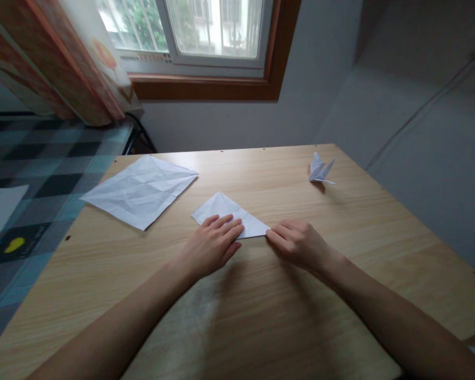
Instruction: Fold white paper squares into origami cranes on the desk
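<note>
A folded sheet of white paper (221,205) lies on the wooden table, with a peak at the back and a long point toward the right. My left hand (217,243) rests flat on its front part, fingers stretched out. At the right tip my right hand (295,240) is closed, thumb and forefinger pinching the corner. My left palm hides part of the paper's near left edge.
A creased, unfolded white sheet (142,184) lies at the table's back left. A folded paper crane (320,170) stands at the back right. Left of the table (162,316) is a checked cloth (43,158) with papers; a wall and window are behind.
</note>
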The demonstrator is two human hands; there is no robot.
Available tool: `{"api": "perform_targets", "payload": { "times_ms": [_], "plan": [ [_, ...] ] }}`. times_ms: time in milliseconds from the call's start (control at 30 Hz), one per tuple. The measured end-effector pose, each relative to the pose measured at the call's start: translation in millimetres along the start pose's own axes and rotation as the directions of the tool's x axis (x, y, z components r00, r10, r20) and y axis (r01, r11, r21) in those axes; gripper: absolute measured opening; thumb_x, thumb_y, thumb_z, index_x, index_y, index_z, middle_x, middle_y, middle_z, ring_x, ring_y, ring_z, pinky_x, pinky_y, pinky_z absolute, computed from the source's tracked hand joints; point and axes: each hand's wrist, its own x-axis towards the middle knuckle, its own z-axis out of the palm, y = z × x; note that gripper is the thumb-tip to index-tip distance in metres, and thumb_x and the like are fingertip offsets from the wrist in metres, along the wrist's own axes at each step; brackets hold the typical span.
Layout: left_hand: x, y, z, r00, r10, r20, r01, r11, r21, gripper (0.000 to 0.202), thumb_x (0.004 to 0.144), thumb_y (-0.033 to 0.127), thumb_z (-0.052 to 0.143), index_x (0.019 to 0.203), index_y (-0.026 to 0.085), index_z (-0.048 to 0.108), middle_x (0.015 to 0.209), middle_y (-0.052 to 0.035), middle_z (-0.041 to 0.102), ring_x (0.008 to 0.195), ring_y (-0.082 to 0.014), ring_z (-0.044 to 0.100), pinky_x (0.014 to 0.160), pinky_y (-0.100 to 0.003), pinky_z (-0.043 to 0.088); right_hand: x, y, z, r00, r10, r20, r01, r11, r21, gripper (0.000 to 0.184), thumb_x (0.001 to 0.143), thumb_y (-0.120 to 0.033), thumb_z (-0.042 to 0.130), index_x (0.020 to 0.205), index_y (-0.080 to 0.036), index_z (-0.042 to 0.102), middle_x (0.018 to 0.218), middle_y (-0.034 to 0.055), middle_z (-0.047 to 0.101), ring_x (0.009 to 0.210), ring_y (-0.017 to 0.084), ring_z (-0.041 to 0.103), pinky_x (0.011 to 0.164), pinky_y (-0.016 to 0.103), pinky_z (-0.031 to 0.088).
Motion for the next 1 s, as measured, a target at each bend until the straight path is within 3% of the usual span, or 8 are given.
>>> {"api": "perform_targets", "payload": {
  "times_ms": [100, 233, 433, 533, 633, 767, 867, 1000],
  "plan": [
    [0, 0, -2.1, 0.994, 0.016, -0.109, -0.011, 0.999, 0.049, 0.02, 0.098, 0.024, 0.048, 0.105, 0.017, 0.066, 0.119, -0.006, 0.071, 0.119, -0.027, 0.06, 0.099, -0.044, 0.044, 1, -4, -2, 0.969, -0.013, -0.245, 0.016, 1.0, 0.01, 0.01, 0.093, -0.011, 0.055, 0.093, -0.017, 0.064, 0.077, 0.0027, 0.07, 0.07, 0.016, 0.059, 0.063, 0.03, 0.044],
    [-2, -3, -3.7, 0.959, -0.045, -0.28, 0.074, 0.993, 0.091, 0.018, 0.095, 0.022, 0.053, 0.092, 0.018, 0.07, 0.095, -0.0071, 0.073, 0.093, -0.0241, 0.063, 0.08, -0.039, 0.049, -1, -10, 2, 0.895, 0.114, -0.432, -0.04, 0.983, 0.177, 0.033, 0.091, -0.012, 0.058, 0.123, -0.02, 0.056, 0.099, 0.0052, 0.071, 0.088, 0.018, 0.064, 0.076, 0.032, 0.054],
    [-3, -4, -5.8, 0.824, -0.345, -0.449, 0.164, 0.904, -0.394, 0.015, 0.09, 0.021, 0.061, 0.093, 0.019, 0.075, 0.084, -0.0054, 0.07, 0.076, -0.0162, 0.063, 0.068, -0.028, 0.051, -4, -8, 24, 0.865, 0.373, -0.335, -0.222, 0.884, 0.411, 0.083, 0.085, -0.045, 0.072, 0.152, -0.02, 0.028, 0.133, 0.0185, 0.053, 0.124, 0.033, 0.054, 0.1, 0.051, 0.053],
    [0, -3, -6.0, 0.765, -0.573, -0.294, 0.202, 0.648, -0.734, 0.011, 0.083, 0.023, 0.069, 0.075, 0.018, 0.074, 0.076, -0.0023, 0.073, 0.069, -0.0157, 0.065, 0.065, -0.027, 0.051, -5, -4, 31, 0.854, 0.445, -0.268, -0.271, 0.822, 0.501, 0.092, 0.085, -0.051, 0.07, 0.155, -0.022, 0.019, 0.146, 0.0202, 0.042, 0.136, 0.035, 0.044, 0.107, 0.057, 0.046],
    [6, -5, -3.6, 0.656, -0.753, -0.05, 0.161, 0.204, -0.966, 0.015, 0.073, 0.029, 0.076, 0.067, 0.016, 0.07, 0.064, -0.0011, 0.07, 0.059, -0.0156, 0.064, 0.059, -0.027, 0.052, -7, 0, 33, 0.849, 0.458, -0.266, -0.27, 0.806, 0.526, 0.101, 0.083, -0.056, 0.07, 0.158, -0.024, 0.01, 0.153, 0.0207, 0.033, 0.141, 0.037, 0.038, 0.109, 0.059, 0.044],
    [10, -8, -2.5, 0.647, -0.729, 0.223, 0.03, -0.268, -0.963, 0.034, 0.066, 0.029, 0.082, 0.093, 0.014, 0.067, 0.075, -0.0026, 0.074, 0.061, -0.0152, 0.067, 0.06, -0.028, 0.056, -10, 3, 31, 0.915, 0.294, -0.277, -0.181, 0.911, 0.37, 0.097, 0.086, -0.052, 0.067, 0.158, -0.03, 0.006, 0.164, 0.0161, 0.012, 0.149, 0.04, 0.024, 0.112, 0.064, 0.036],
    [12, -10, -3.3, 0.647, -0.705, 0.292, 0.049, -0.343, -0.938, 0.058, 0.064, 0.023, 0.084, 0.115, 0.015, 0.058, 0.075, -0.002, 0.073, 0.056, -0.0131, 0.065, 0.055, -0.024, 0.055, -10, 4, 28, 0.948, 0.199, -0.25, -0.129, 0.954, 0.27, 0.081, 0.089, -0.037, 0.066, 0.155, -0.028, 0.022, 0.165, 0.0148, 0.016, 0.15, 0.038, 0.023, 0.114, 0.063, 0.033],
    [10, -9, -2.4, 0.707, -0.637, 0.306, 0.184, -0.252, -0.95, 0.086, 0.07, 0.027, 0.08, 0.144, 0.016, 0.036, 0.069, 0.0008, 0.069, 0.044, -0.0111, 0.057, 0.042, -0.02, 0.047, -5, 1, 24, 0.973, 0.038, -0.229, 0.011, 0.979, 0.206, 0.049, 0.091, -0.02, 0.062, 0.139, -0.02, 0.051, 0.146, 0.0147, 0.052, 0.142, 0.032, 0.039, 0.115, 0.056, 0.036]
  ]
}}
